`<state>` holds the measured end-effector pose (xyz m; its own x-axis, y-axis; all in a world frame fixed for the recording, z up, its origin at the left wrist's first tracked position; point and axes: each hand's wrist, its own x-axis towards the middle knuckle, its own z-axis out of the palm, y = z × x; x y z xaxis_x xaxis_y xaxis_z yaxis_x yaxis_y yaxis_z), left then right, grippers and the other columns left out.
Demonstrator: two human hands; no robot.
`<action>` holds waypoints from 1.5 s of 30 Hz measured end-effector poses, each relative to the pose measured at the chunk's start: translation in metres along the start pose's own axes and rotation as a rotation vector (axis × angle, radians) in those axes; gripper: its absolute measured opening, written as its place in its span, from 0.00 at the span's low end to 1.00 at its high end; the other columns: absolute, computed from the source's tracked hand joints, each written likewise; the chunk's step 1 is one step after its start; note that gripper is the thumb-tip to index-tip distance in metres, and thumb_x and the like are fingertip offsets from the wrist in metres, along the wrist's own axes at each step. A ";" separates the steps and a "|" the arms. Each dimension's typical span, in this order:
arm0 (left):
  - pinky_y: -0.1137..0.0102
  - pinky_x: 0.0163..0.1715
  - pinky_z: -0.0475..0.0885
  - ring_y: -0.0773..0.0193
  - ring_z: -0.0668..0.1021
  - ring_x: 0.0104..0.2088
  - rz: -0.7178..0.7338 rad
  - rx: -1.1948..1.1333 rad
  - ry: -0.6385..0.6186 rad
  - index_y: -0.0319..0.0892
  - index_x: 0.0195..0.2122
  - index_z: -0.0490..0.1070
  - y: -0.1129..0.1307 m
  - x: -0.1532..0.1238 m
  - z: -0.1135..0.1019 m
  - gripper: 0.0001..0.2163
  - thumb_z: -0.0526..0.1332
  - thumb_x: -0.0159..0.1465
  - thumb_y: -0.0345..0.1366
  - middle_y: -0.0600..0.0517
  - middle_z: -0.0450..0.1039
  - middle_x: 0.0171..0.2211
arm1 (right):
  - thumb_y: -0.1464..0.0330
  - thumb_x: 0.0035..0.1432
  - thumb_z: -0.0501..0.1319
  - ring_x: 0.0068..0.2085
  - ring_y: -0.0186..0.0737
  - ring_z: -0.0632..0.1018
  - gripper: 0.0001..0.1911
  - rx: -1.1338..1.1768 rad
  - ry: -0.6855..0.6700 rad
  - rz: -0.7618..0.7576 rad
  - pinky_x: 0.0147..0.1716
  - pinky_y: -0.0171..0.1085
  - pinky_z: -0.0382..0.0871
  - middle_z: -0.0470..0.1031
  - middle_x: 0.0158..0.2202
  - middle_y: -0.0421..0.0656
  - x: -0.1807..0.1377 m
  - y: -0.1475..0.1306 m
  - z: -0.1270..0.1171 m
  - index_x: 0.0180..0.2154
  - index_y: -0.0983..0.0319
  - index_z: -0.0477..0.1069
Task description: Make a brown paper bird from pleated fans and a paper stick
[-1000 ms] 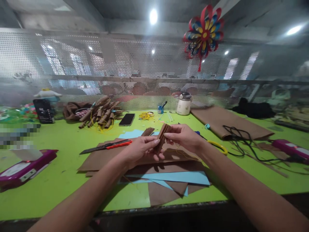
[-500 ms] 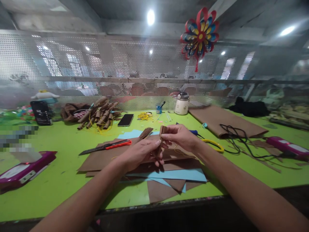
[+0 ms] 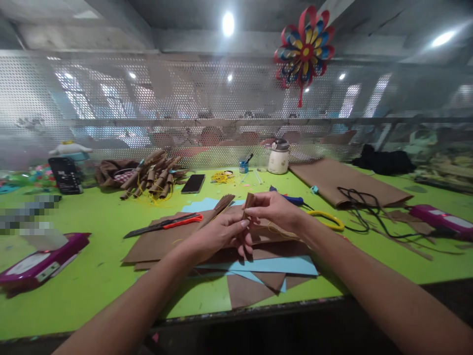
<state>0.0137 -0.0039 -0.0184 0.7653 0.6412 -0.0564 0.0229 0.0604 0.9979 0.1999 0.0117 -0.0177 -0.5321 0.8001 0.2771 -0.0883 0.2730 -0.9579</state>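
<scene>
At the near side, a blue paper strip (image 3: 273, 265) lies along the front edge of the stack of brown sheets (image 3: 148, 249), which serves as the landmark here. Above the middle of that stack, both hands meet at a small folded brown piece (image 3: 250, 200). Its long axis runs roughly upright, the top leaning slightly to the right, and its upper end pokes out above the fingers. The right hand (image 3: 272, 207) comes in from the right, thumb and forefinger pinching the piece near its upper part. The left hand (image 3: 221, 231) reaches it lower down and from the left, thumb pressed in close to the piece, its other fingertips curled beneath; the lower end is hidden there, so how firmly they grip it I cannot tell. Neither hand is nearer, since both touch it; the relation that counts is right above, left below, along one axis. On the stack's left part, just left of the left hand, lie the orange-handled scissors (image 3: 183, 221), and a fanned brown bundle (image 3: 222, 202) rests toward its back. Beyond the stack are a phone (image 3: 193, 184), then, behind and to the right, a white bottle (image 3: 278, 159).
</scene>
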 end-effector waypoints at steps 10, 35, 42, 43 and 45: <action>0.70 0.26 0.71 0.62 0.78 0.27 -0.016 -0.080 0.052 0.37 0.42 0.63 -0.006 0.005 -0.004 0.13 0.53 0.64 0.42 0.45 0.74 0.27 | 0.68 0.50 0.64 0.25 0.29 0.68 0.07 0.094 0.103 0.025 0.28 0.34 0.60 0.69 0.24 0.39 0.003 0.004 0.000 0.28 0.66 0.71; 0.67 0.28 0.72 0.57 0.79 0.30 -0.029 -0.248 -0.003 0.35 0.40 0.65 -0.003 0.002 -0.007 0.15 0.48 0.66 0.42 0.40 0.75 0.30 | 0.67 0.47 0.67 0.24 0.29 0.69 0.09 0.221 0.209 -0.014 0.27 0.35 0.62 0.70 0.24 0.39 0.007 0.010 -0.003 0.30 0.66 0.73; 0.68 0.33 0.71 0.63 0.78 0.29 -0.032 -0.115 0.254 0.38 0.40 0.68 -0.003 0.006 -0.003 0.12 0.58 0.61 0.41 0.47 0.76 0.30 | 0.65 0.45 0.68 0.23 0.29 0.68 0.11 0.197 0.262 0.028 0.24 0.33 0.61 0.69 0.24 0.39 0.009 0.013 -0.006 0.29 0.66 0.72; 0.68 0.32 0.71 0.64 0.77 0.28 -0.012 -0.069 0.297 0.38 0.38 0.69 -0.003 0.007 -0.003 0.11 0.59 0.60 0.41 0.48 0.76 0.28 | 0.65 0.45 0.68 0.23 0.29 0.68 0.11 0.194 0.270 0.033 0.24 0.33 0.61 0.69 0.24 0.39 0.009 0.013 -0.006 0.28 0.66 0.72; 0.70 0.29 0.69 0.66 0.75 0.26 0.048 0.068 0.371 0.37 0.33 0.71 -0.001 0.008 -0.002 0.10 0.60 0.59 0.40 0.50 0.75 0.25 | 0.65 0.44 0.68 0.23 0.28 0.68 0.12 0.184 0.285 0.048 0.23 0.33 0.61 0.69 0.23 0.39 0.009 0.013 -0.006 0.28 0.66 0.72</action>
<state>0.0180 0.0025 -0.0198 0.4822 0.8760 -0.0050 0.0449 -0.0189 0.9988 0.1991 0.0258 -0.0271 -0.2845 0.9339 0.2164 -0.2330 0.1516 -0.9606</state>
